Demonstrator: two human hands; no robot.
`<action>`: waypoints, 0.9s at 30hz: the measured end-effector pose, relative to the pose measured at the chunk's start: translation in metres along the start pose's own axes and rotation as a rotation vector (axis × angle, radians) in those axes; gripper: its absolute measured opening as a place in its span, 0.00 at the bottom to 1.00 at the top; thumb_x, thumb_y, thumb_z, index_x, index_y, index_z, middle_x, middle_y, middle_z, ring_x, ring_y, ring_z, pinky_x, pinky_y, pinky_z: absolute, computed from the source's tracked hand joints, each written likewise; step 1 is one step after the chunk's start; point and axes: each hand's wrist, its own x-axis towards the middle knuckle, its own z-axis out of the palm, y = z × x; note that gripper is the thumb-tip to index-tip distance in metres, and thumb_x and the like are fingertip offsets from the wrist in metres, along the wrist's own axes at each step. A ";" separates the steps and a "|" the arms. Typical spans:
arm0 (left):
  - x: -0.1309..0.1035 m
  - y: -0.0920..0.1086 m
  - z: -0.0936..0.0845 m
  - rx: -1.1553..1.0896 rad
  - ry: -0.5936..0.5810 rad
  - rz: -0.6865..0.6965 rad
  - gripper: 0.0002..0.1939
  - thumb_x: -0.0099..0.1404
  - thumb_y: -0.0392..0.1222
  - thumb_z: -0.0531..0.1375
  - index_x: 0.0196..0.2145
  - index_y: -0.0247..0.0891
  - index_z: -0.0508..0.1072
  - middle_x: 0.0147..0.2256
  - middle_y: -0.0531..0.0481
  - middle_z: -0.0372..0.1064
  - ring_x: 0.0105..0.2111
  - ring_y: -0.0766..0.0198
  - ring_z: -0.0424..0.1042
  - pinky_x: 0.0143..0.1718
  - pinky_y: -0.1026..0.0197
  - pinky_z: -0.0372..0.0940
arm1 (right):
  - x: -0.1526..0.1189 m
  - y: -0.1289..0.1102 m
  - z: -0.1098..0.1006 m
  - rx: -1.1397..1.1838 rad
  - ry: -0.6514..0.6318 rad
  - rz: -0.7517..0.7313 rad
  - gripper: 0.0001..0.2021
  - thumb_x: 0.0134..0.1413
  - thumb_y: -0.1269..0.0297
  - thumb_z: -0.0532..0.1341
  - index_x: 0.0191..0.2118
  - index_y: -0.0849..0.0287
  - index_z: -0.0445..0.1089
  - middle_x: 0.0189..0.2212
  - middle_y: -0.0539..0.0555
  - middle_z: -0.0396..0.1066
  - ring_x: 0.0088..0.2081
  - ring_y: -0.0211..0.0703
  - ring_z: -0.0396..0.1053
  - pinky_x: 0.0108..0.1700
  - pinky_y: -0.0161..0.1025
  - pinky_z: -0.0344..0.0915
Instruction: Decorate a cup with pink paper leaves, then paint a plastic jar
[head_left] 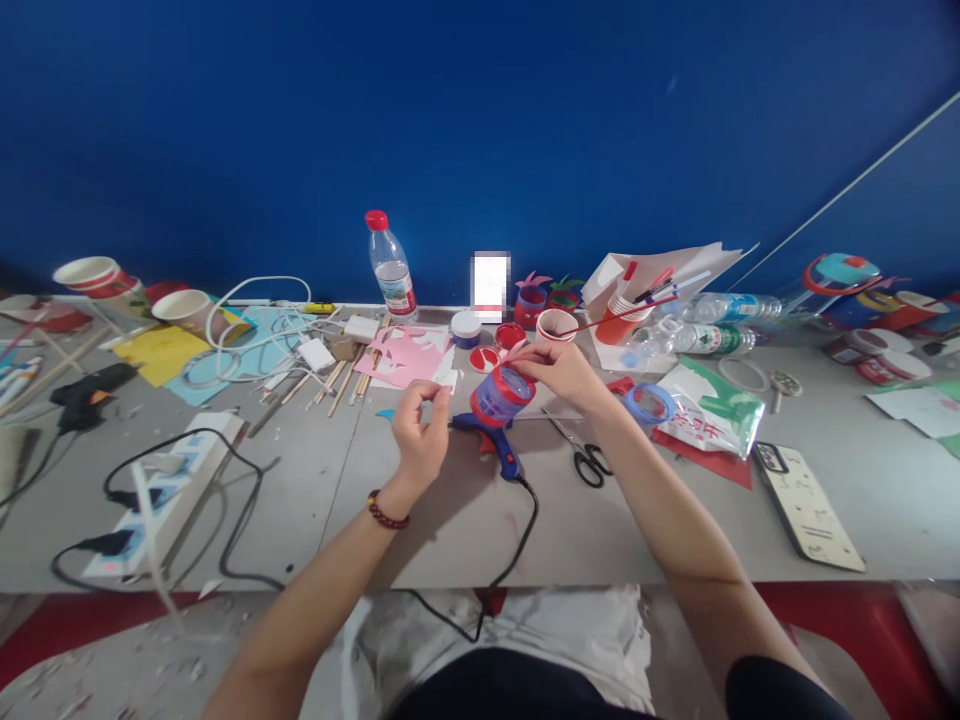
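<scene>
My right hand (559, 375) pinches the upper rim of a small blue-and-red painted cup (501, 397), which is tilted above the table. To its left, my left hand (421, 425) is raised with its fingers curled together; whatever may be between the fingertips is too small to make out. A blue glue gun (508, 458) lies beneath the cup, its black cord running toward the front edge. Black-handled scissors (591, 464) rest just right of the glue gun.
A power strip (176, 490) with cables lies at left, near a black glue gun (90, 395). Behind stand a water bottle (391, 275), paint jars and a paper cup (556, 325). At right are a blue tape ring (650, 403) and a phone (810, 508).
</scene>
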 end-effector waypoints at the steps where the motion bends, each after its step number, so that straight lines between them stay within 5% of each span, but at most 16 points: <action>1: 0.003 -0.002 -0.002 -0.013 0.012 -0.044 0.12 0.68 0.47 0.57 0.30 0.39 0.68 0.26 0.53 0.64 0.27 0.67 0.65 0.33 0.63 0.63 | 0.002 0.002 0.000 0.003 0.020 0.002 0.12 0.48 0.56 0.67 0.35 0.60 0.79 0.36 0.55 0.77 0.36 0.43 0.71 0.39 0.38 0.66; 11: 0.037 -0.017 -0.010 -0.171 0.233 -0.279 0.30 0.69 0.60 0.50 0.15 0.40 0.54 0.14 0.56 0.54 0.16 0.71 0.56 0.22 0.65 0.56 | 0.026 0.006 0.015 -0.132 0.093 -0.023 0.10 0.49 0.59 0.62 0.32 0.60 0.76 0.29 0.51 0.74 0.29 0.39 0.68 0.33 0.35 0.64; 16: 0.042 -0.035 -0.013 -0.037 0.231 -0.216 0.19 0.68 0.57 0.53 0.30 0.39 0.68 0.28 0.50 0.68 0.25 0.66 0.68 0.29 0.62 0.64 | 0.052 0.003 0.041 -0.172 0.037 0.027 0.09 0.48 0.63 0.59 0.31 0.59 0.76 0.25 0.50 0.73 0.24 0.37 0.68 0.29 0.33 0.63; 19: 0.046 -0.049 -0.019 0.258 0.009 -0.119 0.11 0.67 0.49 0.56 0.38 0.40 0.72 0.37 0.46 0.73 0.37 0.59 0.73 0.39 0.57 0.67 | 0.064 -0.004 0.052 -0.262 0.086 0.042 0.07 0.46 0.65 0.60 0.26 0.60 0.74 0.20 0.49 0.71 0.24 0.38 0.67 0.29 0.33 0.61; 23: 0.051 -0.069 -0.024 0.673 -0.433 0.011 0.07 0.60 0.46 0.64 0.32 0.41 0.76 0.40 0.42 0.74 0.45 0.49 0.71 0.48 0.50 0.65 | 0.072 -0.006 0.054 -0.287 0.190 0.019 0.08 0.46 0.66 0.58 0.24 0.60 0.73 0.18 0.49 0.69 0.26 0.40 0.68 0.30 0.34 0.62; 27: 0.055 -0.087 -0.023 0.729 -0.510 0.119 0.12 0.55 0.51 0.69 0.33 0.42 0.79 0.44 0.41 0.74 0.46 0.47 0.70 0.48 0.49 0.64 | 0.076 0.004 0.049 -0.203 0.160 0.047 0.09 0.46 0.64 0.58 0.26 0.59 0.74 0.18 0.50 0.71 0.27 0.42 0.71 0.32 0.34 0.65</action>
